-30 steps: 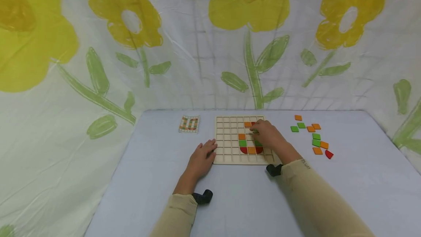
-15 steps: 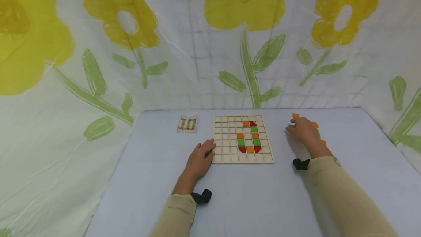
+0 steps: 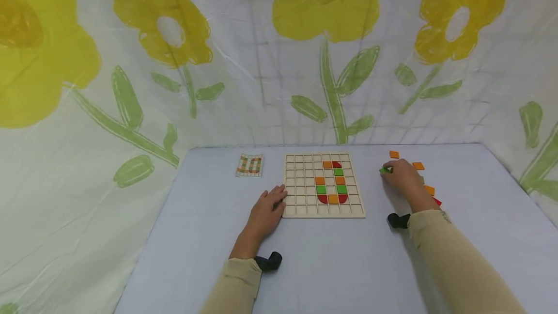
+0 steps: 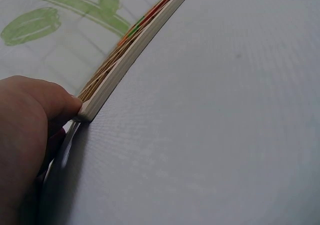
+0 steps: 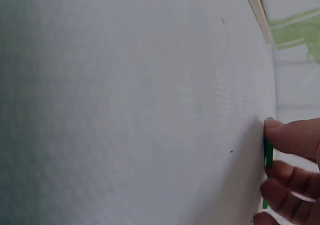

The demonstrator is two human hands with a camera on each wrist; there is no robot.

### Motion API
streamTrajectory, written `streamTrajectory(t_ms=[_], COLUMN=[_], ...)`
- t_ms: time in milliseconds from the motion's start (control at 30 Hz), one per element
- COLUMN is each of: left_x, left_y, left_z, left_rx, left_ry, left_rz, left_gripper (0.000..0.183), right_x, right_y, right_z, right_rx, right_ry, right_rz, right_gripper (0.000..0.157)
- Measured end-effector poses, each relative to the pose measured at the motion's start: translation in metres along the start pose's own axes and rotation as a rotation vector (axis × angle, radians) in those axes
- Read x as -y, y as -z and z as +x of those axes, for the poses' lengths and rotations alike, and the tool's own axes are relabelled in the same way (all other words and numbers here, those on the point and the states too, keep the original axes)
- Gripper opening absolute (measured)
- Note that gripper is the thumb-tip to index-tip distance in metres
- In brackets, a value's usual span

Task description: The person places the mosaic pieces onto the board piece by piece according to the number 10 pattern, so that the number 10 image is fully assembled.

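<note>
My right hand (image 3: 404, 178) is at the loose tiles right of the board and pinches a green square tile (image 3: 384, 170). In the right wrist view the thumb and fingertips meet the edges of this green tile (image 5: 269, 152), close to the tabletop. My left hand (image 3: 265, 211) lies at the left edge of the wooden grid board (image 3: 301, 183), fingers extended onto the rim. The left wrist view shows its thumb (image 4: 65, 102) against the board's near corner. On the board, red, orange and green tiles form a J-like shape.
A small patterned card (image 3: 250, 165) lies left of the board's far end. Orange tiles (image 3: 394, 154) and a red tile (image 3: 437, 201) lie around my right hand, which partly hides others. A flower-printed cloth (image 3: 261, 110) rises behind the table.
My right hand has left the board, where its tiles now show uncovered, and moved right to the loose tiles, taking hold of a green one. The left hand stays at the board's edge.
</note>
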State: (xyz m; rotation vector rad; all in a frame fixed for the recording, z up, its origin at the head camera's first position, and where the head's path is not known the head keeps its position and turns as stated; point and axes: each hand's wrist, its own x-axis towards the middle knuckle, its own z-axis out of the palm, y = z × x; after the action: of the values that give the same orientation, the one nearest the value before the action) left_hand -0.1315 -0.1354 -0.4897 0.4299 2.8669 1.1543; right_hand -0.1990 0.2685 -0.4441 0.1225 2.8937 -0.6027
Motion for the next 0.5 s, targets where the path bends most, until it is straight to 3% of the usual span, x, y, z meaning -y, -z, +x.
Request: streamTrajectory(t_ms=[167,500], left_x=[-0.0004,-0.0020], left_y=[0.0009,0.0016], left_z=[0.0000,-0.0007], left_rx=[0.002,-0.006], left_ry=[0.003,-0.005], left_rz=[0.015,0.011], left_gripper=[0.040,0.039], right_x=[0.0028,-0.0008], right_y=[-0.0040,-0.0075], right_z=[0.0043,0.0070], right_rx=[0.028,0.026], right_ry=[0.064,0.099], right_rz=[0.065,0.107], right_gripper=[0.039,0.046])
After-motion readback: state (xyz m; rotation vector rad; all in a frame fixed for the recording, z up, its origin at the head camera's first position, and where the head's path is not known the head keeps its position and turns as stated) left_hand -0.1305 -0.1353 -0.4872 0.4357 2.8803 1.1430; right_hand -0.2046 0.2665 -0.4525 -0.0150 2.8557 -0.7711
